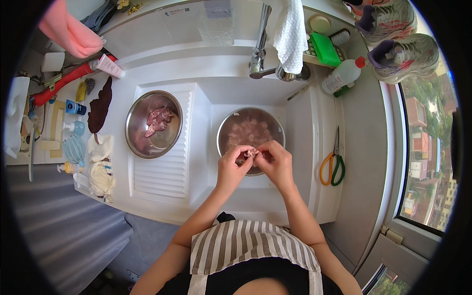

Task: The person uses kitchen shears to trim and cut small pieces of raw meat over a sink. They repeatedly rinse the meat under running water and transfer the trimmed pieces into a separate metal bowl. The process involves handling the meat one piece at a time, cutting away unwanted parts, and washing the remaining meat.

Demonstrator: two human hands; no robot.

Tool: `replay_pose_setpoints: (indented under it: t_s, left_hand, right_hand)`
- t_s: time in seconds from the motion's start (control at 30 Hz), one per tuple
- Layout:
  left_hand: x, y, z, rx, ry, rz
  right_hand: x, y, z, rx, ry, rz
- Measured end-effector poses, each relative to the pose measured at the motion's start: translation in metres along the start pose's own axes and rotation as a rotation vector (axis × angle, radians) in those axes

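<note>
My left hand [236, 163] and my right hand [276, 162] meet over the near part of a steel bowl [282, 129] in the sink basin. Between their fingertips they pinch a small piece of raw meat [251, 152]; its exact cut is too small to tell. Cloudy reddish water fills this bowl, with many pale meat pieces [249, 131] under the surface. To the left, a second steel bowl [137, 142] rests on the ribbed drainboard [160, 180]. A small heap of pinkish raw meat [159, 120] lies in it.
A chrome faucet [258, 55] rises behind the basin, with a white towel [291, 40] hanging beside it. Scissors [335, 158] with orange and green handles lie on the right ledge. A white bottle [343, 75] with a red cap stands behind them. Toiletries and cloths [100, 166] line the left edge.
</note>
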State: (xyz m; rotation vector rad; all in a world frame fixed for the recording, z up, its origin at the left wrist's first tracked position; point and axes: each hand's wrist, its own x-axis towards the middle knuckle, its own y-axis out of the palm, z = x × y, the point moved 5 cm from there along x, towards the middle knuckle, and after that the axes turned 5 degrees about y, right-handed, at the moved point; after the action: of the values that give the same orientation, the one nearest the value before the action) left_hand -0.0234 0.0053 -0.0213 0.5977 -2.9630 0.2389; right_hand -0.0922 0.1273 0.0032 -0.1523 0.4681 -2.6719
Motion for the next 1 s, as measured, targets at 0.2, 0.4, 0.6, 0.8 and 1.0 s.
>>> replay_pose_setpoints:
  t_s: [0.2,0.4,0.6,0.8,1.0]
  left_hand:
    - [-0.001,0.002,0.013,-0.570,-0.341,0.009]
    - [-0.005,0.005,0.026,-0.714,-0.402,0.017]
    - [-0.007,0.006,0.022,-0.730,-0.422,-0.013]
    - [0.000,0.001,0.004,-0.679,-0.445,0.010]
    - [-0.005,-0.002,0.020,-0.648,-0.448,0.002]
  right_hand:
    - [-0.005,0.012,-0.045,0.749,0.552,0.143]
    - [-0.011,0.025,-0.047,1.203,0.778,0.221]
    - [-0.010,0.026,-0.042,1.183,0.753,0.263]
    - [-0.009,0.019,-0.039,0.855,0.632,0.214]
    - [-0.009,0.020,-0.032,0.783,0.547,0.227]
